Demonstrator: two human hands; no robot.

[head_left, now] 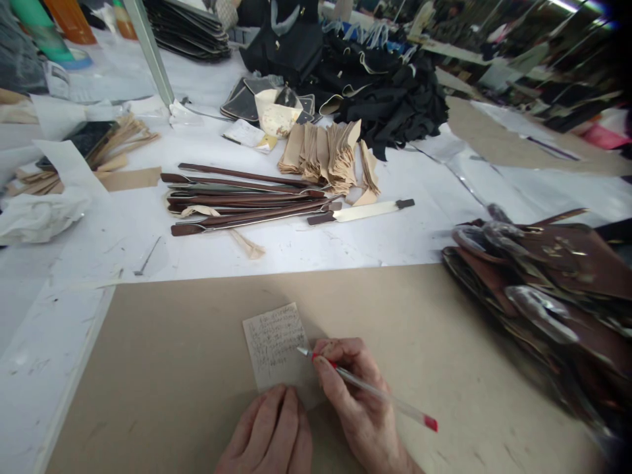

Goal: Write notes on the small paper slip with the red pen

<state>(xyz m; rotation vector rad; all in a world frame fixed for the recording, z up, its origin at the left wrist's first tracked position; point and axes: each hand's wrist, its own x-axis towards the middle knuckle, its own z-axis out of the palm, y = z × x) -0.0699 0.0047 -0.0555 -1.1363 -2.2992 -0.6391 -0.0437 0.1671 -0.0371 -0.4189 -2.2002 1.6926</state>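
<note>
A small sheet of paper (pixel 274 345) with lines of handwriting lies slightly tilted on a brown board (pixel 172 355). My left hand (pixel 271 428) rests on the sheet's lower edge, its fingers laid flat side by side. Between the thumb and fingers of my right hand (pixel 358 401) is a clear-barrelled pen (pixel 390 397) with a red grip and red end. The pen's tip is at the right side of the writing; whether it touches the paper I cannot tell. My right hand covers the sheet's lower right part.
Brown leather bags (pixel 557 283) with wrapped handles are stacked at the right. Beyond the board lie dark brown straps (pixel 247 197), a pale strip (pixel 368 210) and bundled tan pieces (pixel 323 155). Black material (pixel 385 92) is heaped behind. A metal post (pixel 151 52) rises at the left.
</note>
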